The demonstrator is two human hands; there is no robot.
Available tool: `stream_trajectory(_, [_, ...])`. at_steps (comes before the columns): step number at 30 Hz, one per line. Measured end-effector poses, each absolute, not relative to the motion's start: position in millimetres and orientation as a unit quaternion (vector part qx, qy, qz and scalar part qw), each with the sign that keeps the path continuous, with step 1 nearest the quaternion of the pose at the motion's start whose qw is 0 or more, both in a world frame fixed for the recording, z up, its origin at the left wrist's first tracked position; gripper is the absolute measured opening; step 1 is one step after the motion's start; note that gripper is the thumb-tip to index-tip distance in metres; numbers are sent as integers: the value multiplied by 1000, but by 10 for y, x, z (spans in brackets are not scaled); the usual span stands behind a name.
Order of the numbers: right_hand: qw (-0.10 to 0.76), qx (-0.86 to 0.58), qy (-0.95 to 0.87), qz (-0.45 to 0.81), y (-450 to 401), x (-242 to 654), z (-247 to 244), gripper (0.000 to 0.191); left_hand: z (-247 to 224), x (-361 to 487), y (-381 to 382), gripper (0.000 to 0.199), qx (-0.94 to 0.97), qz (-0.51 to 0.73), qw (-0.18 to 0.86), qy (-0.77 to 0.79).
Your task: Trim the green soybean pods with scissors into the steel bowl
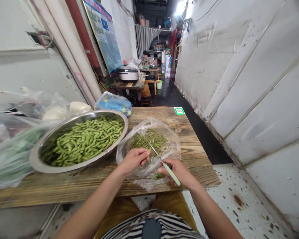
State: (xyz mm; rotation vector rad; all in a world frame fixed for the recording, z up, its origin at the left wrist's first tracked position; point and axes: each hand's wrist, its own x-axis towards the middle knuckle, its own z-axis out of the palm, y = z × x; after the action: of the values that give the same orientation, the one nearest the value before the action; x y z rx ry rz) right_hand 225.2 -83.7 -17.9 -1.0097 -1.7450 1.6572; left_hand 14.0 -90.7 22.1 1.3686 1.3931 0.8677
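Observation:
In my right hand (178,172) is a small knife (171,174) with a light green handle; its thin blade points up and left, close to my left fingertips. My left hand (137,159) is closed in a pinch, with a bit of a green bean pod (150,151) showing at the fingertips, mostly hidden. Both hands are over a clear plastic bag (173,151), spread open on the table, with small green-brown trimmings (154,137) inside. To the left stands a wide metal bowl (126,124) with many green bean pods (89,139) in it.
The wooden table (196,162) carries plastic bags of produce (15,146) at left, a blue-filled bag (113,103) behind the bowl and a green code card (179,111). Beyond are a cooker (127,73) on another table and a seated person (146,59). A wall runs along the right.

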Motion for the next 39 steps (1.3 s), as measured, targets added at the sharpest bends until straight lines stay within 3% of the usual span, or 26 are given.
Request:
stream_trajectory(2, [271,-396,-606,635,-830,2294,-199,49,329,72,-1035,39,565,408,369,615])
stream_trajectory(5, [275,-419,-572,649,-821,2381,-223,52,602,-190,-1232,35,556,485,63,671])
stream_trajectory(7, [271,-418,-576,648,-826,2420,-233,49,788,-400,-1314,36,550,468,-126,681])
stream_trajectory(10, [273,-405,-592,640,-850,2421,-245,46,909,-561,-1345,48,567,396,-264,673])
stream_trajectory(12, [279,-403,-601,631,-862,2401,-256,45,821,-517,-1304,45,622,369,-238,648])
stream_trajectory(14, [281,-405,-614,616,-863,2385,-266,44,608,-403,-1207,41,720,289,-111,622])
stream_trajectory(17, [277,-409,-643,585,-846,2383,-283,43,203,-261,-967,51,781,90,76,614])
stream_trajectory(20, [264,-405,-672,562,-822,2393,-309,41,-64,-240,-699,62,785,21,95,612])
stream_trajectory(22, [253,-400,-687,551,-807,2394,-342,40,-105,-269,-548,56,800,21,104,591])
stream_trajectory(26, [246,-398,-702,537,-780,2378,-447,38,25,-313,-328,27,772,94,181,602])
stream_trajectory(30, [245,-400,-707,529,-763,2375,-531,37,213,-275,-202,31,597,288,375,649])
stream_trajectory(32, [240,-405,-711,522,-763,2386,-536,37,283,-252,-165,33,545,325,442,634])
stream_trajectory(39, [242,-412,-713,513,-781,2430,-505,38,283,-349,-112,24,579,308,388,648])
